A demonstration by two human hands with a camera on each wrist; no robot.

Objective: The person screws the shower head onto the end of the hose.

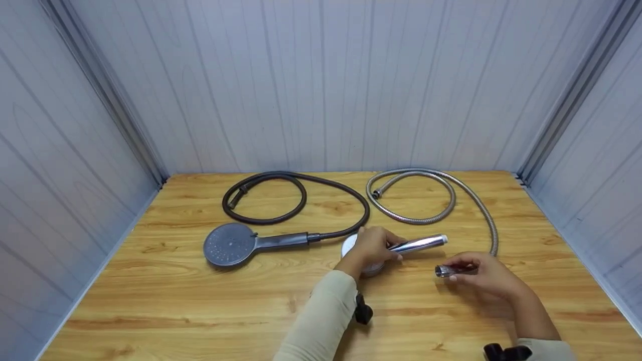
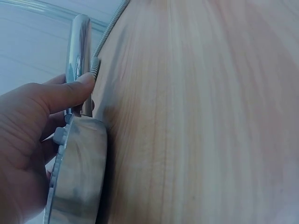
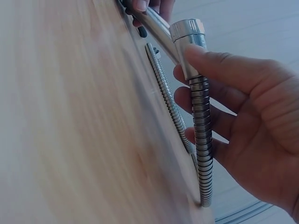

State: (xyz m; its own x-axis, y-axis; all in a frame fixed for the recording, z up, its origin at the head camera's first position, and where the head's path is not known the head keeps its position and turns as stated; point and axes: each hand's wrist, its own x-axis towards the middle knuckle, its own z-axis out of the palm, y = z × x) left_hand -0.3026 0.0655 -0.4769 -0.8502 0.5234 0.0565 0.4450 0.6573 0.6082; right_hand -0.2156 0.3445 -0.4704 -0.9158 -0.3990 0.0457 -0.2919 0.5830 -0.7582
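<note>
My left hand (image 1: 372, 246) grips a chrome shower head (image 2: 79, 168) at the neck where its handle begins. The shower head's round face is partly hidden under that hand, and its handle (image 1: 420, 244) points right with a white threaded end. In the right wrist view, my right hand (image 3: 252, 102) pinches the metal connector (image 3: 188, 42) of a silver shower hose (image 3: 201, 126) between thumb and fingers. The connector's open end faces left, below and apart from the handle's end.
A dark grey shower head (image 1: 229, 244) lies to the left, joined to a black hose (image 1: 321, 179) coiled behind it. The silver hose's coil (image 1: 454, 195) lies at the back right. White panels (image 1: 321, 85) wall the wooden table (image 1: 200, 311) at the back and sides.
</note>
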